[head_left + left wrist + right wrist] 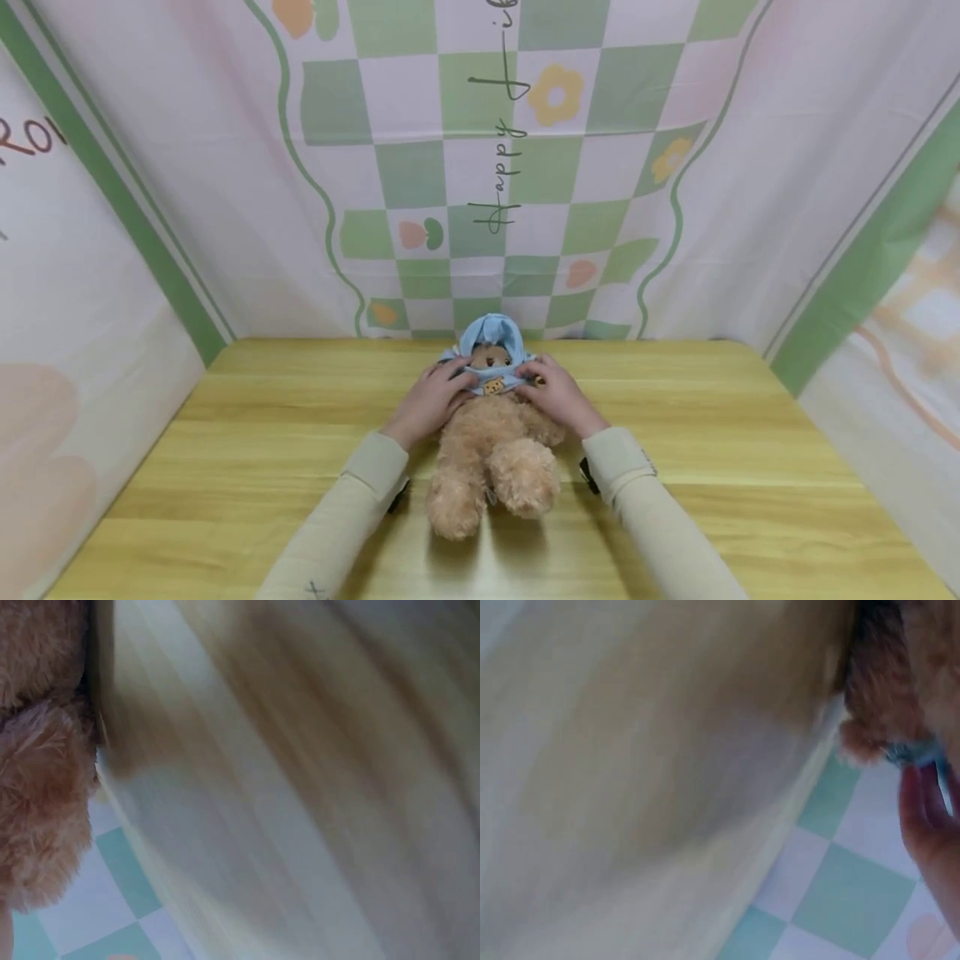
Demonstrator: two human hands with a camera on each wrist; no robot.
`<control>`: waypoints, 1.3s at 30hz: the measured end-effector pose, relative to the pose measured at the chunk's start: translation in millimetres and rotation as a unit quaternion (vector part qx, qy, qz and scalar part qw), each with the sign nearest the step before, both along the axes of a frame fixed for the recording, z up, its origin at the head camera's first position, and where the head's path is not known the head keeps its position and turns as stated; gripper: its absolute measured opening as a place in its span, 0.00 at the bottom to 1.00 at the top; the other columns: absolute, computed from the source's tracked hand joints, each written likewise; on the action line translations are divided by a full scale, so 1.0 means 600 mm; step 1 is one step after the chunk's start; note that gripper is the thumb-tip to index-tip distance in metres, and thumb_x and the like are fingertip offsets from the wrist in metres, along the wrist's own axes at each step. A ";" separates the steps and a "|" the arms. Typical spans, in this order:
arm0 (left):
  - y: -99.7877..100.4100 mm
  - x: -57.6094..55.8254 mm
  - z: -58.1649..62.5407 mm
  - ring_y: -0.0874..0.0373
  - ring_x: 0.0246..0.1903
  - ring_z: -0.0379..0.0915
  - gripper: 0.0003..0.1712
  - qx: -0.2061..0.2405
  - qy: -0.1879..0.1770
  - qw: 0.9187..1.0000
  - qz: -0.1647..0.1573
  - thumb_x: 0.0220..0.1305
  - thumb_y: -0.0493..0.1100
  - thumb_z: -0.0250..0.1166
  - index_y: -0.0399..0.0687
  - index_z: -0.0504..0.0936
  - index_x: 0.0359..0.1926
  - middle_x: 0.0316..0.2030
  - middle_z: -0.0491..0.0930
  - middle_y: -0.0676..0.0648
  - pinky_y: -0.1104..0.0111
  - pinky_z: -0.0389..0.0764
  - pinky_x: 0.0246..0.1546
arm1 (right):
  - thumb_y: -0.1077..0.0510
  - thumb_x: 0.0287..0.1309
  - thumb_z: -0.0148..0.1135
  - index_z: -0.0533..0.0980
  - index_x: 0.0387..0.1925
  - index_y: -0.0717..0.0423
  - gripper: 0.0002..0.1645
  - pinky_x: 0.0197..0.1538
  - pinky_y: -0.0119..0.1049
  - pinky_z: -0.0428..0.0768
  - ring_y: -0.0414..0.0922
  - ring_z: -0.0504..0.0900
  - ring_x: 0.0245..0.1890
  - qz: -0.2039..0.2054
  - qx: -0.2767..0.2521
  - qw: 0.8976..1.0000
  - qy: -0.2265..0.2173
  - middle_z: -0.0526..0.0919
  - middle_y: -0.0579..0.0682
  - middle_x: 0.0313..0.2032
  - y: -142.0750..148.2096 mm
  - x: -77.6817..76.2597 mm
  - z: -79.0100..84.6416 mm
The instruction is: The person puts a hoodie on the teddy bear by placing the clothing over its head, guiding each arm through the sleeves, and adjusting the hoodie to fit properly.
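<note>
A fluffy tan teddy bear (483, 429) lies on its back on the table, legs toward me. A light blue hooded top (492, 331) with a small bear print surrounds its face and is bunched over its upper chest. My left hand (429, 403) grips the top's left side, and my right hand (561, 397) grips its right side. In the right wrist view, the fingers (911, 799) pinch blue cloth beside the bear's arm (885, 690). The left wrist view holds mostly bear fur (45, 795); the left fingertips are hidden there.
The wood-grain table (247, 467) ends at a checkered green and white cloth backdrop (480, 175) just behind the bear's head. Printed cloth walls stand at the left (90, 333) and right (885, 358).
</note>
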State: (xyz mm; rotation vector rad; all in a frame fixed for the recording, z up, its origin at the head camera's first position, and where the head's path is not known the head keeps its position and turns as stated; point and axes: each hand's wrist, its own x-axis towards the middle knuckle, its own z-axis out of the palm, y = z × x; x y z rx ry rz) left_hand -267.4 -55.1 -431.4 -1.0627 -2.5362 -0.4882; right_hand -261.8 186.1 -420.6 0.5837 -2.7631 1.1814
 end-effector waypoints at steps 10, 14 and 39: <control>-0.005 0.013 0.025 0.41 0.63 0.67 0.18 0.009 -0.138 0.989 0.048 0.67 0.58 0.57 0.55 0.81 0.48 0.68 0.65 0.40 0.48 0.67 0.63 | 0.77 0.54 0.50 0.72 0.45 0.67 0.16 0.57 0.55 0.76 0.62 0.77 0.52 0.042 -0.072 0.997 -0.011 0.79 0.66 0.46 0.027 -0.003 -0.004; 0.003 0.022 0.039 0.43 0.61 0.66 0.29 0.001 -0.143 0.987 0.078 0.57 0.70 0.60 0.54 0.82 0.45 0.63 0.67 0.37 0.52 0.69 0.62 | 0.82 0.48 0.46 0.74 0.45 0.65 0.24 0.60 0.56 0.74 0.62 0.75 0.56 0.024 -0.036 0.999 -0.007 0.79 0.64 0.49 0.032 -0.006 -0.003; 0.039 0.048 0.039 0.46 0.46 0.74 0.51 0.036 -0.257 0.957 0.126 0.48 0.75 0.64 0.48 0.64 0.63 0.60 0.61 0.38 0.57 0.80 0.45 | 0.67 0.57 0.62 0.68 0.56 0.61 0.25 0.56 0.53 0.76 0.57 0.76 0.55 0.057 0.090 0.991 0.081 0.78 0.61 0.52 0.018 -0.027 -0.019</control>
